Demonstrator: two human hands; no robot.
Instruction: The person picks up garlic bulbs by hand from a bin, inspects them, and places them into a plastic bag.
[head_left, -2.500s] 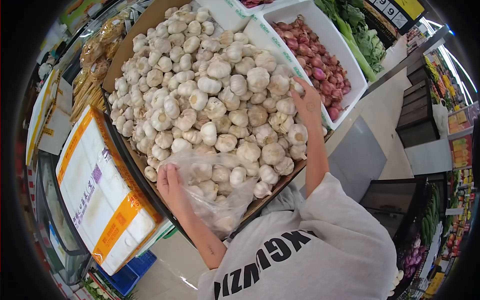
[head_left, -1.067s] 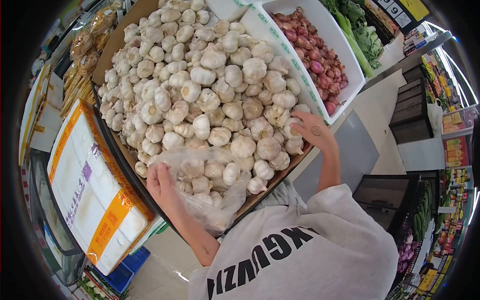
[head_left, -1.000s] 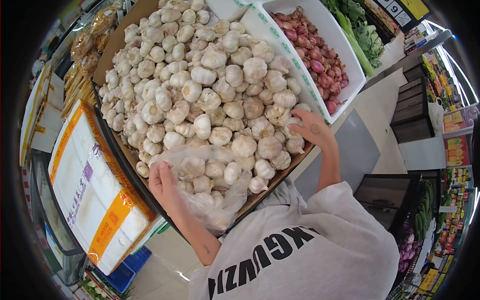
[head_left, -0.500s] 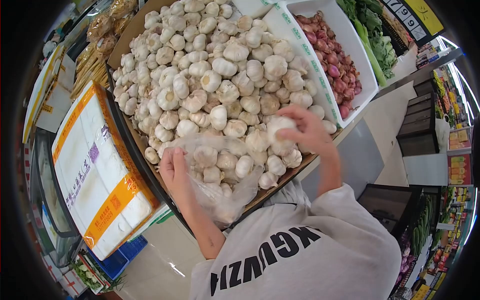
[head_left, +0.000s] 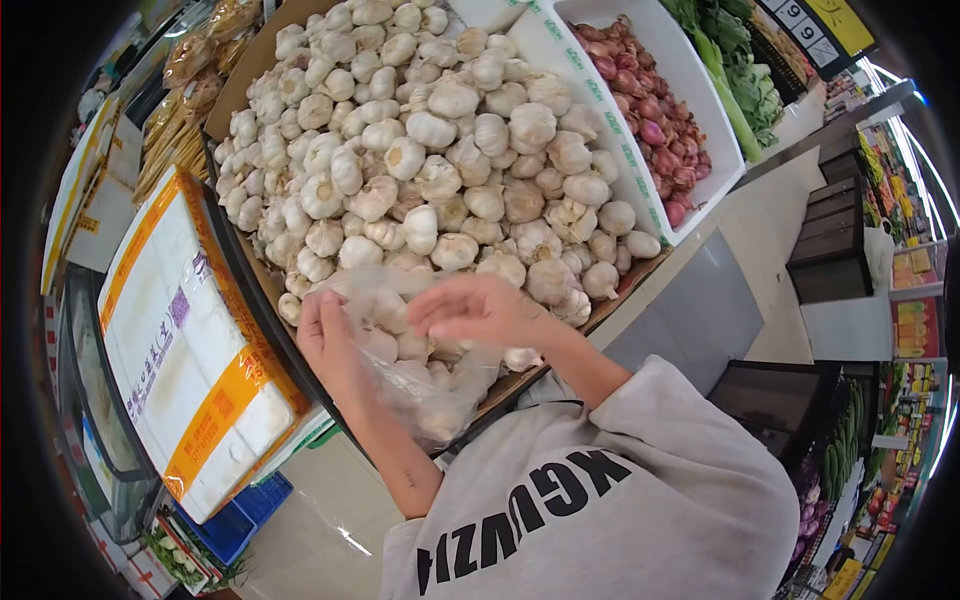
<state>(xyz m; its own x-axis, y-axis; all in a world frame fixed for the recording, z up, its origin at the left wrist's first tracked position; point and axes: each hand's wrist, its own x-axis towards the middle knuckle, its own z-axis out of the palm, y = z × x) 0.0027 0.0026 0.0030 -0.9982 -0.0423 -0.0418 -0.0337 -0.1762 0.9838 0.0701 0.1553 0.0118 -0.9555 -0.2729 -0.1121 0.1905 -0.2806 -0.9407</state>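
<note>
My left hand (head_left: 335, 335) is closed on the rim of a clear plastic bag (head_left: 455, 395), holding it at the front edge of a garlic heap. Several garlic bulbs (head_left: 412, 347) show through the film inside. Above the bag's mouth is my right hand (head_left: 480, 310), slightly blurred, its fingers bent and apart, pointing left. No bulb shows between those fingers. A pale bulb (head_left: 388, 310) lies just left of the fingertips, within the bag's opening. Behind both hands rises the large heap of white garlic (head_left: 440, 175) in a cardboard-edged bin.
A white foam box (head_left: 735, 150) of red shallots (head_left: 650, 110) stands right of the garlic. At left lies a white foam box with orange tape (head_left: 180, 340). Leafy greens (head_left: 745, 80) sit at the back right, and a blue crate (head_left: 235, 515) is low on the left.
My right hand has moved left from the garlic heap, where it held a bulb, to above the bag's mouth. The bulb is no longer visible in its fingers. My left hand still grips the bag.
</note>
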